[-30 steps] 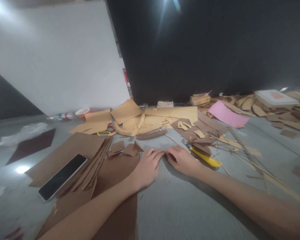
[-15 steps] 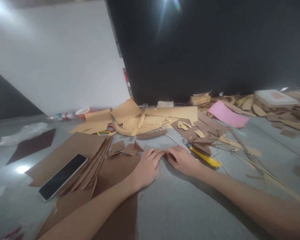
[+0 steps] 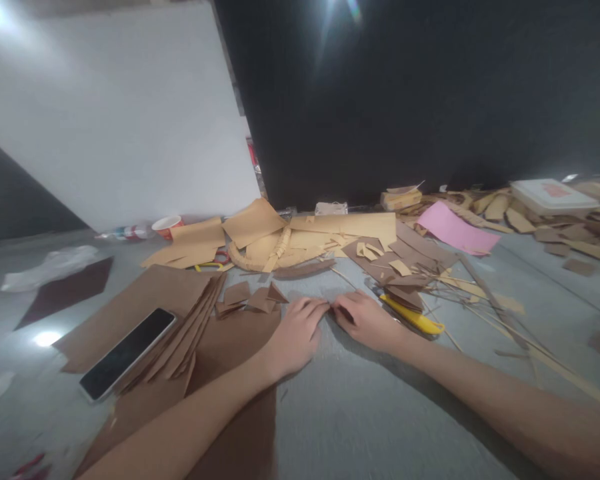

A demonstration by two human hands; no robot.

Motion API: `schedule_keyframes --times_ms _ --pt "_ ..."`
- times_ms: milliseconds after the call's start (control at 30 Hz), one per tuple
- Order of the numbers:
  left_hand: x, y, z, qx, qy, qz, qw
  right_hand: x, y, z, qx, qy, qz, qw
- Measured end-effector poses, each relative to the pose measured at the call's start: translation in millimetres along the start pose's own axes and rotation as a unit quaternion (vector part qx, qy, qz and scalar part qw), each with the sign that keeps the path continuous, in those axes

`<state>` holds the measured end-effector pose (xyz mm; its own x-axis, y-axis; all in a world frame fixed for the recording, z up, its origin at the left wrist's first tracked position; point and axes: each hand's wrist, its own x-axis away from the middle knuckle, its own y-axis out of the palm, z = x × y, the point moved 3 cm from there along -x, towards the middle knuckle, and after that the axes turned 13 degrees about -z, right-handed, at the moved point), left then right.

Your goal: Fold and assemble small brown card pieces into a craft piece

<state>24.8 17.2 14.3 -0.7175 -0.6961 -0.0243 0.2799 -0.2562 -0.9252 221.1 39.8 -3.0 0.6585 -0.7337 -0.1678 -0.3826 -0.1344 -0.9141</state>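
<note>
- A grey table (image 3: 325, 413) is carrying everything that follows.
- A large brown sheet (image 3: 245, 337) is lying toward the table's near edge, running under the left forearm.
- A fanned stack of brown paper (image 3: 145, 290) is resting on that sheet's left part, toward the table's left edge.
- A pink sheet (image 3: 457, 228) is lying near the far edge, right of the middle.
- A white box (image 3: 553, 193) is sitting toward the far right corner.
- The left hand (image 3: 297, 333) is resting on the table, fingers bunched and reaching inward; I cannot tell whether they are pinching something.
- The right hand (image 3: 365, 320) is facing it, fingers curling, tips just beside the left's; its grip is likewise hidden.
- A phone (image 3: 129, 353) is lying on the stack.
- A yellow-handled tool (image 3: 413, 313) is lying just beside the right hand.
- Small brown pieces (image 3: 237, 293) are lying near the left hand, along the large sheet's far edge.
</note>
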Motion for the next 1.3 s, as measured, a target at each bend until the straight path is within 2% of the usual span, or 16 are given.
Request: schedule_keyframes --times_ms 1300 --pt "-0.2 -1.4 0.9 0.005 -0.004 -0.005 1.000 0.3 1.3 0.2 0.002 -0.008 0.004 1.000"
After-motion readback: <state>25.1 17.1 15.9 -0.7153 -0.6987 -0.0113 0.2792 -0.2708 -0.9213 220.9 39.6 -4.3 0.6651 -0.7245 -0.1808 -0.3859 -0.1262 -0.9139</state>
